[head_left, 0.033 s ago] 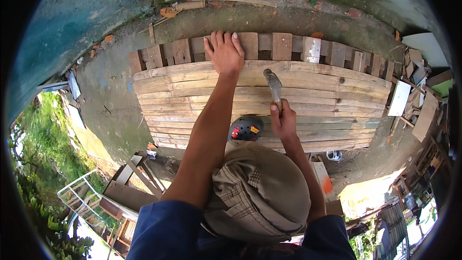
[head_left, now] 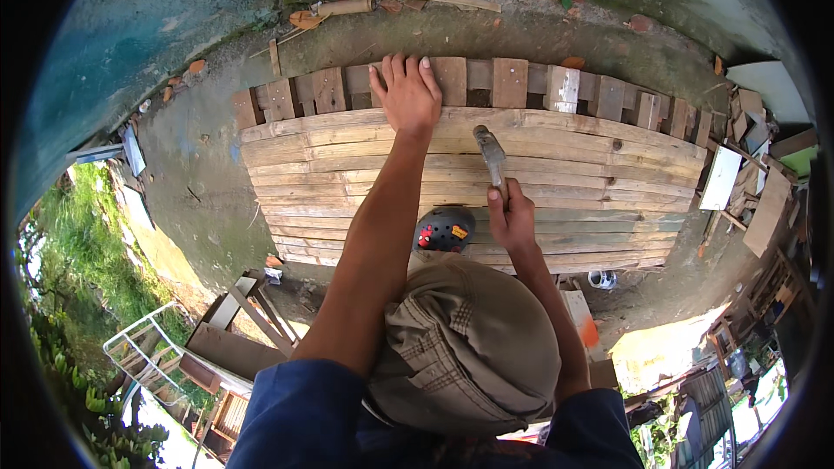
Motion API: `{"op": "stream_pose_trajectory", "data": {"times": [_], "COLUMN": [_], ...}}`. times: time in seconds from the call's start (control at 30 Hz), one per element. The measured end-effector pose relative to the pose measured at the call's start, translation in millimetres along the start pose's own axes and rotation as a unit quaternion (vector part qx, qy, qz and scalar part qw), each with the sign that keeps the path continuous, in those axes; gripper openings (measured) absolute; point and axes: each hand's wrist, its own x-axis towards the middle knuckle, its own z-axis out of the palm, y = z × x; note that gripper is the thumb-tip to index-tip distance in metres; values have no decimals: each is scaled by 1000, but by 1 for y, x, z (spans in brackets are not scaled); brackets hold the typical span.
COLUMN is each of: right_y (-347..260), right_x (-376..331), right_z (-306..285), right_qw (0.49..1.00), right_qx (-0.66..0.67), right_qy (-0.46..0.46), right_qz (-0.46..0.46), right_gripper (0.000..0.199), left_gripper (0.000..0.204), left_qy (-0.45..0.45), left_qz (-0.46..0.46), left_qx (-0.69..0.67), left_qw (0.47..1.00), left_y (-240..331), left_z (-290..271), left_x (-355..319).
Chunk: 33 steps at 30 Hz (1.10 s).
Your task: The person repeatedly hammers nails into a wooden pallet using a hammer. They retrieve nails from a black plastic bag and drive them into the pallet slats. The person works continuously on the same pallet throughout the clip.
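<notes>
The left arm [head_left: 369,226] reaches far forward, nearly straight, its wrist [head_left: 415,133] hardly bent, and the left hand [head_left: 408,104] lies palm down, fingers [head_left: 399,69] slightly fanned and pointing ahead. The right arm [head_left: 549,291] slants forward and inward, reaching less far, the right hand [head_left: 515,221] curled in a grip, its thumb [head_left: 495,200] pointing forward along the inner side

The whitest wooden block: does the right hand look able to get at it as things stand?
Probably yes: the way to the block across the bamboo slats looks free, though the right hand holds a hammer, which could hinder grasping.
</notes>
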Motion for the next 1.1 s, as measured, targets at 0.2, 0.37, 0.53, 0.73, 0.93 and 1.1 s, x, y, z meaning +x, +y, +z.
{"op": "stream_pose_trajectory", "data": {"times": [0.2, 0.37, 0.53, 0.73, 0.93, 1.1], "right_y": [8, 2, -5, -3, 2, 3], "right_x": [26, 62, 87, 102, 101, 97], "right_z": [-23, -45, -46, -46, -44, -45], "right_qw": [977, 938, 911, 903, 905, 902], "right_qx": [-177, -253, -245, -276, -318, -252], "right_qy": [-97, -136, -141, -155, -143, -139], "right_qz": [-72, -196, -301, -292, -245, -323], "right_gripper": [33, 39, 42, 42, 42, 41], "left_gripper": [43, 40, 34, 29, 29, 31], "left_qy": [-4, -18, 6, 23, 19, 15], "left_qz": [4, 1, 15, 31, 34, 29], "left_qx": [-11, 11, -1, 1, 8, 11], "left_qw": [1000, 1000, 1000, 999, 999, 999], "left_y": [-2, -2, -2, -4, -5, -5], "left_z": [3, 4, 4, 5, 5, 4], "left_x": [9, 11, 10, 9, 9, 9]}}
